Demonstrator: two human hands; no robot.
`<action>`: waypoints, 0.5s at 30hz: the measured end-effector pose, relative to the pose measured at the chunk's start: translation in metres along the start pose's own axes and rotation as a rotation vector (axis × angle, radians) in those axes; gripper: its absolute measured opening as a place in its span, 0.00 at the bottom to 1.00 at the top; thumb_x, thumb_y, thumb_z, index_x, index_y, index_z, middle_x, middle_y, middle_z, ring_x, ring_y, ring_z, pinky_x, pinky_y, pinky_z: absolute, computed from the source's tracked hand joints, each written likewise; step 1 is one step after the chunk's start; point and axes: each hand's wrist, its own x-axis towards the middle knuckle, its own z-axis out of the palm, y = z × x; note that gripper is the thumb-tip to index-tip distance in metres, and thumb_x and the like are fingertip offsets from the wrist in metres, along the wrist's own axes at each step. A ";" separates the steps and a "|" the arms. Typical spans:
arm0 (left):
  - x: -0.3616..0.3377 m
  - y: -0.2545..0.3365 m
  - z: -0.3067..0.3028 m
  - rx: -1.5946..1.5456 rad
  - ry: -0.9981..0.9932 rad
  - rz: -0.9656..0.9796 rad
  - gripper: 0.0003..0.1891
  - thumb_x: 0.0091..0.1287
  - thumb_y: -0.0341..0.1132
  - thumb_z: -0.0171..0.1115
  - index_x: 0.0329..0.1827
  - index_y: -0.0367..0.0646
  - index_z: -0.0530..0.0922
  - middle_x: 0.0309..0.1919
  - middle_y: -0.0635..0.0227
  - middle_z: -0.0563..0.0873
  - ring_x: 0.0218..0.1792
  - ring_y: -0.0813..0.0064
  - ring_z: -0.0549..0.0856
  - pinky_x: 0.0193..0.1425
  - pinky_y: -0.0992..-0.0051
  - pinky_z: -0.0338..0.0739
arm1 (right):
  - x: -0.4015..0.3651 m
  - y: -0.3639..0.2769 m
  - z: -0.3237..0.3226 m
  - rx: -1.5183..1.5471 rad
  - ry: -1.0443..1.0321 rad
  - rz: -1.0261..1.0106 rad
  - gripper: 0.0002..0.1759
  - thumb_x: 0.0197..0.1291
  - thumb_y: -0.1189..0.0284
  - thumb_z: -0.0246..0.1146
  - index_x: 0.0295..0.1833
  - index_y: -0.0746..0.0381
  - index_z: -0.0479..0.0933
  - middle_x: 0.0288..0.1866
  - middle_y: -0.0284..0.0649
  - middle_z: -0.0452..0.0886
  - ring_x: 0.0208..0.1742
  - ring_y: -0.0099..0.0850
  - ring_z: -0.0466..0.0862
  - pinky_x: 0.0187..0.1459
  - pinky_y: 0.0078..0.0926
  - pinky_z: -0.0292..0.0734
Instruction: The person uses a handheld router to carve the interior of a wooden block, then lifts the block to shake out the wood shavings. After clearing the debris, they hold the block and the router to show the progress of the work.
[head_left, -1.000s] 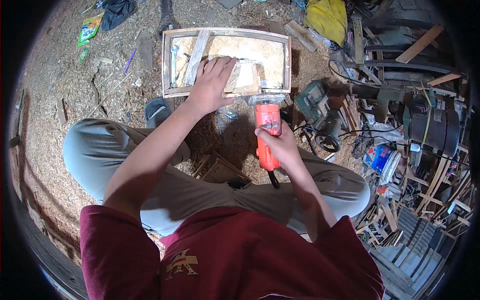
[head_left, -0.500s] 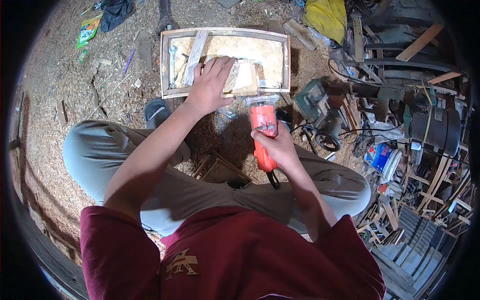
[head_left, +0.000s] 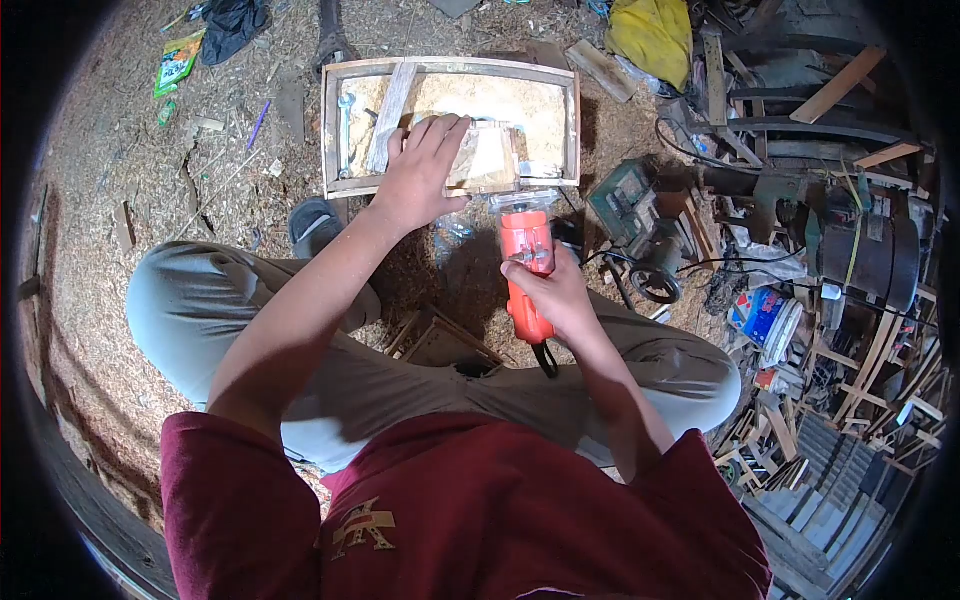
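My right hand (head_left: 556, 290) is wrapped round the red body of a trim router (head_left: 528, 240), which has a clear base at its far end. The router's base sits against the near edge of a shallow wooden box (head_left: 350, 186). My left hand (head_left: 425, 165) grips a pale piece of wood (head_left: 492, 160) at that same edge, fingers over its top and thumb on the near side. Sawdust covers the inside of the box. To the left in it lie a grey wooden strip (head_left: 391, 115) and a wrench (head_left: 346, 120). The router's bit cannot be made out.
Green machinery (head_left: 622, 205) with a round wheel stands right of the box, cables running past it. Scrap wood (head_left: 870, 370) and a blue-and-white tub (head_left: 765, 320) crowd the right side. A yellow bag (head_left: 650, 40) lies beyond. Shavings cover the floor.
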 end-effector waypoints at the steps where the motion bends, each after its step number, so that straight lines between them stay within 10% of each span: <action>1: 0.000 0.000 0.000 -0.001 -0.001 -0.001 0.60 0.49 0.44 0.88 0.87 0.44 0.63 0.78 0.59 0.72 0.80 0.56 0.69 0.81 0.44 0.59 | 0.000 0.000 0.000 -0.007 0.005 -0.013 0.28 0.62 0.60 0.83 0.57 0.66 0.80 0.47 0.39 0.90 0.47 0.26 0.89 0.54 0.30 0.83; 15: 0.000 0.000 0.000 -0.002 0.000 -0.003 0.61 0.47 0.45 0.89 0.86 0.44 0.63 0.78 0.61 0.72 0.80 0.57 0.70 0.82 0.43 0.60 | -0.001 -0.003 0.000 -0.027 -0.008 -0.015 0.27 0.63 0.61 0.82 0.57 0.66 0.80 0.47 0.38 0.90 0.47 0.25 0.89 0.54 0.29 0.83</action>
